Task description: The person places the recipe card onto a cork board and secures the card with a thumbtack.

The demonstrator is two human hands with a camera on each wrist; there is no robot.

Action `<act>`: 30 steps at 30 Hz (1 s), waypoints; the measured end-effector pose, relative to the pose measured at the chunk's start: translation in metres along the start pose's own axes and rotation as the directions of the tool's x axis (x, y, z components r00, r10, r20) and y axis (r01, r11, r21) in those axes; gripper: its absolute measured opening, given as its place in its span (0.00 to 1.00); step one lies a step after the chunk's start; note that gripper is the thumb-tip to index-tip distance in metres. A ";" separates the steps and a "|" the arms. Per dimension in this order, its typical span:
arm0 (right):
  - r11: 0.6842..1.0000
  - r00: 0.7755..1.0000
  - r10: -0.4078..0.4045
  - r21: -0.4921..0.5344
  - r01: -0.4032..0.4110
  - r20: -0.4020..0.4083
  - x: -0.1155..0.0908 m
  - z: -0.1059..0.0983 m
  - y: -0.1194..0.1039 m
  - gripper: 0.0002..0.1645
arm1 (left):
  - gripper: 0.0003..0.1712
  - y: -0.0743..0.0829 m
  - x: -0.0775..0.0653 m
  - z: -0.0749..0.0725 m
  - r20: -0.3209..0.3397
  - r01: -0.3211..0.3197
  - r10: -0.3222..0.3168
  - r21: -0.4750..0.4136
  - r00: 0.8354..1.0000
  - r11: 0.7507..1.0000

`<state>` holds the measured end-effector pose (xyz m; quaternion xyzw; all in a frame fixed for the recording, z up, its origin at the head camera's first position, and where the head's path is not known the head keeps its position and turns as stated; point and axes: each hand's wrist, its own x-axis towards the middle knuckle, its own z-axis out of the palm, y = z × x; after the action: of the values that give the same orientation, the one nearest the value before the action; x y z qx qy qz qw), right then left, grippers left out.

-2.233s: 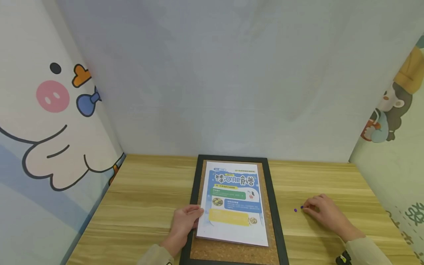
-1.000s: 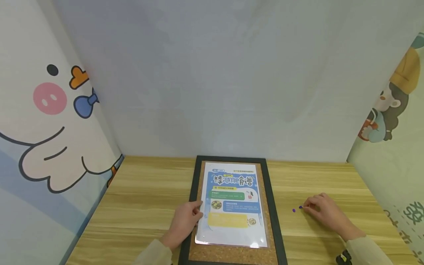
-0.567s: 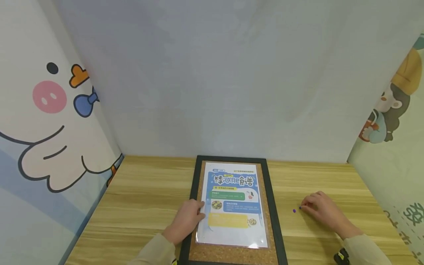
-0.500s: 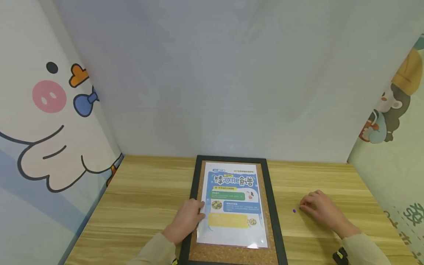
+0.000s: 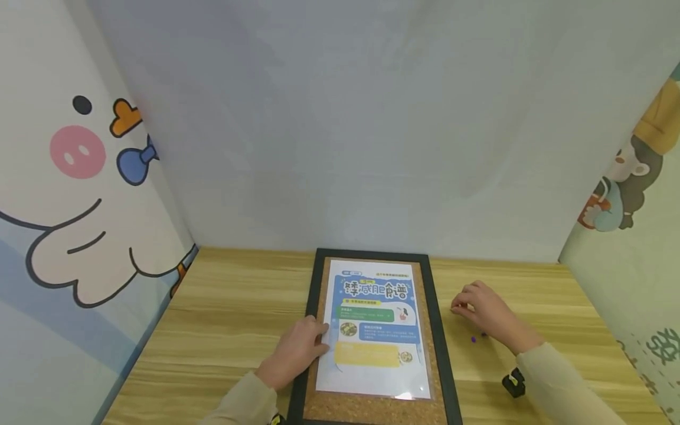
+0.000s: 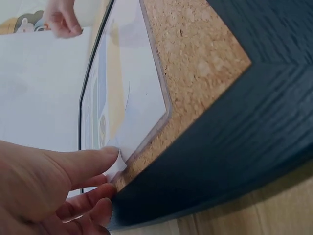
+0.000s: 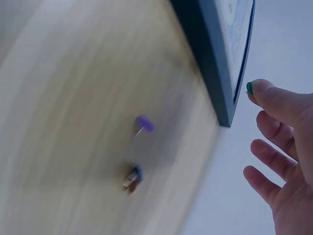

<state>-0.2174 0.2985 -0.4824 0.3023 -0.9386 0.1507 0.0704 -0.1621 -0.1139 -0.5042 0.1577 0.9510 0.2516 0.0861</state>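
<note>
A laminated sheet (image 5: 372, 378) with a printed blue poster lies on a black-framed cork board (image 5: 374, 408). My left hand (image 5: 297, 349) is at the board's left side; in the left wrist view its thumb and fingers pinch the sheet's edge, where a white bit bends up. My right hand (image 5: 490, 313) is raised just right of the frame. Between its thumb and index finger it pinches a green thumbtack (image 7: 249, 88), tiny in the right wrist view. On the table below lie a purple thumbtack (image 7: 145, 123) and a blurred dark-blue and brownish cluster (image 7: 132, 179), perhaps more tacks.
The board lies on a wood-grain table (image 5: 239, 307). A pale curtain (image 5: 340, 130) stands behind it, with cartoon-printed panels at left and right. A black and yellow strap piece (image 5: 513, 382) hangs by the right sleeve.
My right hand has lifted from the small tacks on the table and moved left and away from me, towards the frame, carrying the green thumbtack. The left hand has stayed at the sheet's edge.
</note>
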 end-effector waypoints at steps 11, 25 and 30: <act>0.997 0.999 -0.038 0.065 0.037 0.011 0.058 0.016 -0.025 0.03 | 0.20 -0.003 -0.003 -0.003 0.005 -0.009 0.009 -0.008 1.000 1.000; 0.971 0.996 0.053 0.229 -0.068 0.071 0.113 0.035 -0.043 0.05 | 0.24 -0.007 -0.002 -0.003 0.035 0.007 -0.005 -0.045 0.999 0.999; 0.962 0.995 0.083 0.258 -0.094 0.054 0.128 0.044 -0.045 0.05 | 0.23 -0.008 -0.001 -0.002 0.037 0.007 -0.005 -0.045 0.999 0.999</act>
<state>-0.2959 0.1799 -0.4845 0.2699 -0.9246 0.2688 0.0031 -0.1637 -0.1220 -0.5066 0.1574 0.9438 0.2698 0.1079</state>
